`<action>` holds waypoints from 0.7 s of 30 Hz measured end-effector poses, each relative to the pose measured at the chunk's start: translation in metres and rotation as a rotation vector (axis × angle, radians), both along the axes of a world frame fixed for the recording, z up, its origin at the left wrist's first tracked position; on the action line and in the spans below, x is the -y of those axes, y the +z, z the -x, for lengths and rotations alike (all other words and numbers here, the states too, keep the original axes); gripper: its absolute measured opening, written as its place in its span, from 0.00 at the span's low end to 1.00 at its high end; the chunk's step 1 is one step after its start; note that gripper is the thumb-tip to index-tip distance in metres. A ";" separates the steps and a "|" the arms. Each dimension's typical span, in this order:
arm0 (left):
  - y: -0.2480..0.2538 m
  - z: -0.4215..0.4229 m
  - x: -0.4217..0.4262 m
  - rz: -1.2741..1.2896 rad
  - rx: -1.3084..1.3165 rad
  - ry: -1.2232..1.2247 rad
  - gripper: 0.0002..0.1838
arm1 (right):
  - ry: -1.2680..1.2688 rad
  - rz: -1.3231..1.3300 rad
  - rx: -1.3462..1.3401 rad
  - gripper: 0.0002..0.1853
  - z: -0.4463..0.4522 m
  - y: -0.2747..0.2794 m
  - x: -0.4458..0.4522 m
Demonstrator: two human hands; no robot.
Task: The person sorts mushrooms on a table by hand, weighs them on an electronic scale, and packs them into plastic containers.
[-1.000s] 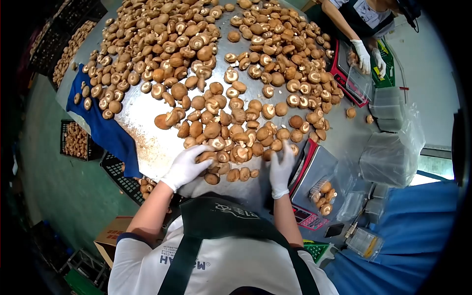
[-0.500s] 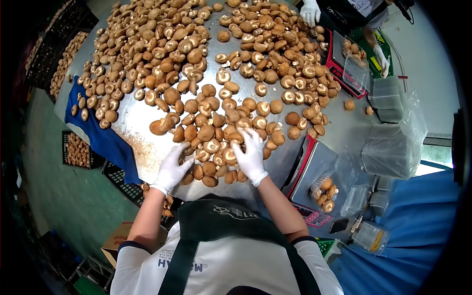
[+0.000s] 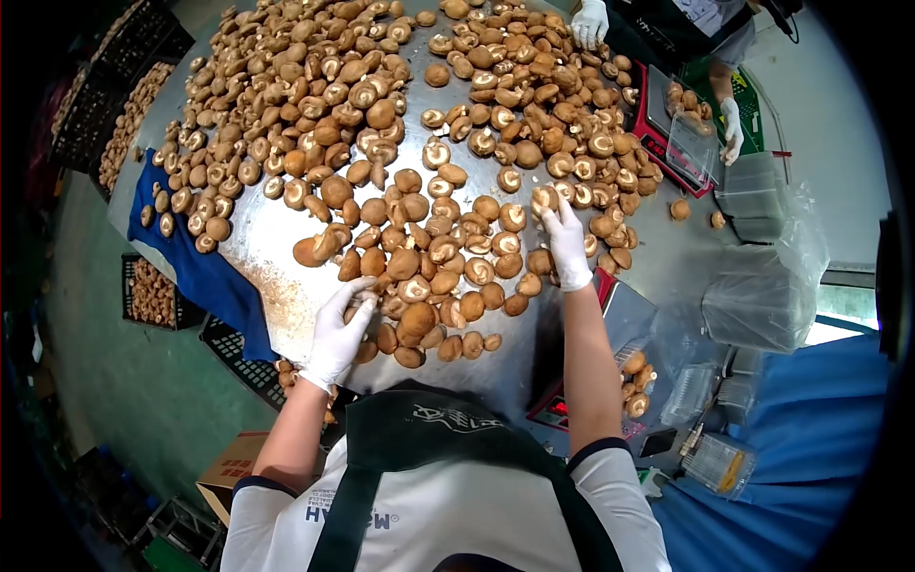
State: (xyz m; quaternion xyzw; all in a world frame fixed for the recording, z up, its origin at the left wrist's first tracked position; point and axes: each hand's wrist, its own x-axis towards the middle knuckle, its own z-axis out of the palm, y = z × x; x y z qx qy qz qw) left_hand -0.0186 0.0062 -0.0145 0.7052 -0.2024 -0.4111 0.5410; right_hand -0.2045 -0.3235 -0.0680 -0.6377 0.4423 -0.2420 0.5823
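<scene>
My right hand (image 3: 568, 250), in a white glove, reaches over the right side of the near pile. Its fingertips pinch a shiitake mushroom (image 3: 545, 198). At the pile's left edge my left hand (image 3: 335, 336), also gloved, has its fingers curled round a mostly hidden shiitake mushroom (image 3: 356, 307). Between the two hands lie many loose shiitake mushrooms (image 3: 414, 289), some with caps up, others showing pale gills and stems. One larger brown cap (image 3: 416, 320) rests on top, right of my left hand.
Larger mushroom heaps (image 3: 295, 86) cover the far side of the metal table (image 3: 286, 248). A scale (image 3: 624, 315) with a clear box of mushrooms (image 3: 636, 381) stands at right. Stacked clear boxes (image 3: 748, 286) lie beyond it. A co-worker's gloved hands (image 3: 590, 24) are near another scale (image 3: 656, 105).
My right hand has moved from the middle of the near pile to its far right and now pinches a mushroom. Mushrooms in the pile have shifted. My left hand has barely moved.
</scene>
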 end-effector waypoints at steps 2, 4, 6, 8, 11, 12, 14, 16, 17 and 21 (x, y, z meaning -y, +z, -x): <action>0.008 0.008 0.010 0.048 0.003 -0.038 0.16 | 0.112 -0.296 0.398 0.24 0.010 0.008 -0.014; 0.008 0.017 0.018 0.005 -0.069 -0.079 0.15 | 0.234 -0.362 0.585 0.25 0.015 0.026 -0.033; 0.021 0.025 0.025 -0.015 -0.063 -0.149 0.15 | 0.198 -0.401 0.673 0.27 0.018 0.043 -0.050; 0.008 0.033 0.030 0.136 0.089 -0.190 0.15 | 0.208 -0.432 0.762 0.30 0.018 0.059 -0.050; 0.012 0.040 0.035 0.125 0.005 -0.218 0.15 | 0.068 -0.305 0.923 0.26 0.020 0.089 -0.016; 0.014 0.044 0.033 0.098 -0.054 -0.213 0.15 | -0.037 -0.282 1.042 0.24 0.025 0.100 -0.001; 0.007 0.046 0.029 0.212 -0.004 -0.177 0.14 | -0.065 -0.338 1.154 0.21 0.049 0.109 0.021; 0.010 0.042 0.024 0.183 0.078 -0.168 0.13 | -0.204 -0.255 1.039 0.22 0.050 0.096 0.015; 0.009 0.039 0.019 0.125 -0.033 -0.143 0.13 | -0.189 -0.276 0.959 0.23 0.052 0.076 0.005; 0.011 0.035 0.015 0.080 -0.167 -0.102 0.13 | -0.118 -0.630 0.996 0.29 0.060 0.036 -0.064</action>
